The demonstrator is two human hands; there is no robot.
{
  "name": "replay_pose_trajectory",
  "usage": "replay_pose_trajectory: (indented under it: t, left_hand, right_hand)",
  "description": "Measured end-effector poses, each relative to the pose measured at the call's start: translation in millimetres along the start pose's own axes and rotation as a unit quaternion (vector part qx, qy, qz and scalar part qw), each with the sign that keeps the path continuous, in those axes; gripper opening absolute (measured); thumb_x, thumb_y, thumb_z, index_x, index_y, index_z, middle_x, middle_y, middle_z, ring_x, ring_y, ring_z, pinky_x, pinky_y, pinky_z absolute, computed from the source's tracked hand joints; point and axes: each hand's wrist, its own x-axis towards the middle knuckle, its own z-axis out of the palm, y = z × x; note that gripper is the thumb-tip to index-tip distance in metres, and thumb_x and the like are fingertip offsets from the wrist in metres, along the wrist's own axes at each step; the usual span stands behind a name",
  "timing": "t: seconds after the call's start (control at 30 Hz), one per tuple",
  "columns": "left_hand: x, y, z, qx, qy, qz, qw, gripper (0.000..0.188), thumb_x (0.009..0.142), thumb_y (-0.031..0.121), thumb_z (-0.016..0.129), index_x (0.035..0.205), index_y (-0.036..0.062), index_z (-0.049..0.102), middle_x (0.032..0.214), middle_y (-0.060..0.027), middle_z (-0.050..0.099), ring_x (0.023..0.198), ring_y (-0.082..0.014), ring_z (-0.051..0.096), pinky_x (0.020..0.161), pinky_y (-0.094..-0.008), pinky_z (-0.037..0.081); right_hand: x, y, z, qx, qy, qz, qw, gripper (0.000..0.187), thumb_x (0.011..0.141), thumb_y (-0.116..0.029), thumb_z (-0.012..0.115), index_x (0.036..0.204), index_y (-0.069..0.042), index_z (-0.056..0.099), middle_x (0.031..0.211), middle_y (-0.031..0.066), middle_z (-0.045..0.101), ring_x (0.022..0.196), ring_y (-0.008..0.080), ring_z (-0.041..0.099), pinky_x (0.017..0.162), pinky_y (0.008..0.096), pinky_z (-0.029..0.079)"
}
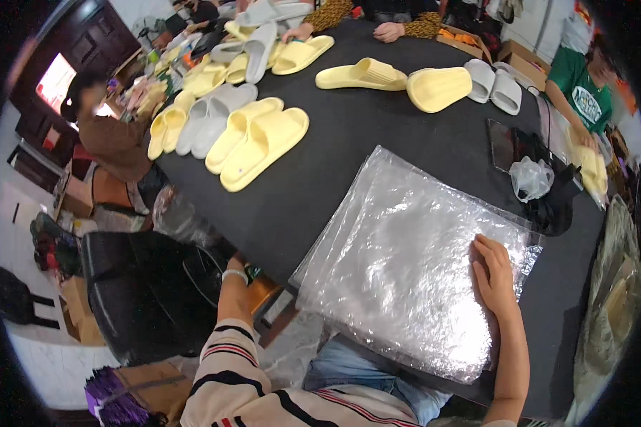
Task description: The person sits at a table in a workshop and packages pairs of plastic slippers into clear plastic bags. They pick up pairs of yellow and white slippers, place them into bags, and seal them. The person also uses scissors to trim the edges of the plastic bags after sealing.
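Observation:
A stack of clear plastic bags [399,242] lies in front of me on the dark table. My right hand [493,274] rests on the right part of the stack with its fingers stretched out, holding nothing. Low at the left, beside the black chair [139,292] and the table's edge, is my left hand [240,263], a bracelet at its wrist. Its fingers are mostly hidden, so I cannot tell what they do. A pair of yellow slippers [263,146] sits on the table beyond the bags, at the left.
Grey slippers [210,117] and more yellow ones line the table's left side. Farther back are a yellow slipper [438,89] and a grey pair [495,87]. A phone [501,146] and a crumpled plastic bag [531,178] lie at the right. Several people work around the table.

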Motion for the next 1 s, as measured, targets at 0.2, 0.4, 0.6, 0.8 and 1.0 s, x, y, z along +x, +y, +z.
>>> replay_pose_trajectory:
  t: [0.2,0.4,0.6,0.8,1.0]
  left_hand:
    - [-26.2,4.3,-23.7,-0.217,0.056,-0.038,0.974,0.044,0.098,0.03,0.039,0.128,0.0018,0.054,0.129,-0.0075,0.058,0.112,-0.0224,0.052,0.093,-0.0365,0.041]
    - [-30.8,-13.2,-25.5,-0.231,0.041,-0.051,0.971,0.044,0.098,0.032,0.041,0.128,0.002,0.054,0.126,-0.0081,0.058,0.108,-0.0228,0.053,0.09,-0.0377,0.043]
    - [-28.2,-17.0,-29.1,-0.225,0.026,-0.036,0.973,0.045,0.098,0.034,0.044,0.128,0.0022,0.053,0.124,-0.0087,0.058,0.105,-0.0231,0.055,0.086,-0.0388,0.045]
    - [-6.7,6.5,-28.2,-0.228,-0.034,0.047,0.972,0.045,0.099,0.036,0.046,0.128,0.0024,0.052,0.121,-0.0092,0.058,0.101,-0.0235,0.056,0.083,-0.04,0.047]
    - [-24.0,97.0,-79.8,-0.147,0.127,0.128,0.972,0.032,0.095,0.035,0.055,0.11,0.0065,0.057,0.081,-0.0051,0.058,0.061,-0.0187,0.054,0.051,-0.0349,0.043]
  right_hand:
    - [7.0,-1.7,-1.4,0.027,-0.004,0.003,1.0,0.041,0.079,-0.002,0.062,0.12,0.0,0.056,0.129,0.0167,0.055,0.117,0.037,0.05,0.1,0.0434,0.04]
    - [5.3,1.2,-3.6,0.015,-0.007,0.005,1.0,0.041,0.079,-0.002,0.062,0.12,-0.001,0.057,0.129,0.0168,0.054,0.116,0.0371,0.051,0.099,0.0443,0.041]
    - [9.1,-0.1,-3.8,0.019,-0.013,0.011,1.0,0.042,0.079,-0.002,0.062,0.12,-0.001,0.056,0.129,0.0164,0.054,0.116,0.0369,0.051,0.1,0.0441,0.04]
    - [6.4,1.0,-5.0,0.031,-0.002,0.009,0.999,0.041,0.08,-0.002,0.062,0.12,0.0,0.056,0.129,0.0164,0.054,0.116,0.0369,0.051,0.1,0.044,0.04]
    - [1.9,5.4,-4.4,0.044,0.016,-0.014,0.999,0.04,0.08,-0.003,0.062,0.119,0.0,0.056,0.129,0.0161,0.055,0.116,0.0365,0.051,0.1,0.0435,0.04]
